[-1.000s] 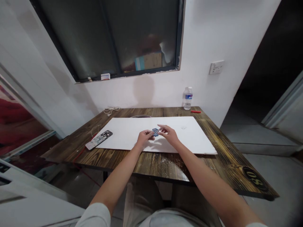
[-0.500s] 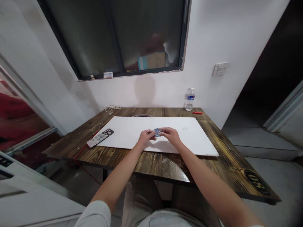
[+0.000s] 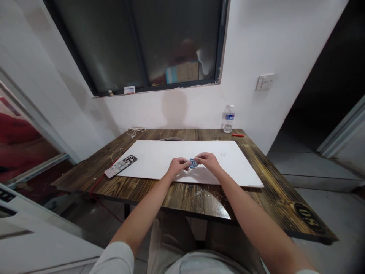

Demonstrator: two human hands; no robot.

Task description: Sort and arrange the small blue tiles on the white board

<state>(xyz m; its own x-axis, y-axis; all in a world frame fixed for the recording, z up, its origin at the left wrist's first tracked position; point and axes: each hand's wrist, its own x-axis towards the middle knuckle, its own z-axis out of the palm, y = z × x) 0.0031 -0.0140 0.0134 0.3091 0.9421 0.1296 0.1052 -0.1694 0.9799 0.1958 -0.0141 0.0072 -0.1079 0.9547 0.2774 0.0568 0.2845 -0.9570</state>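
Observation:
A small blue piece with pale markings (image 3: 193, 163) is held up between my two hands, over the white board (image 3: 154, 160); it is too small to tell its kind. My left hand (image 3: 179, 167) pinches its left side between thumb and fingers. On the opposite side, my right hand (image 3: 207, 160) has thumb and fingertips closed on its right edge. Both hands are just above the board, and a soft shadow falls beneath them.
The board lies on a dark wooden table (image 3: 137, 192). A phone (image 3: 121, 166) rests across the board's left edge. Toward the wall are a white cable (image 3: 136, 131), a water bottle (image 3: 229, 119) and a red pen-like stick (image 3: 238, 135). A wall socket (image 3: 265, 82) is at right.
The blue piece has turned and tilted in my fingers and moved slightly to the right. My hands are a little farther apart.

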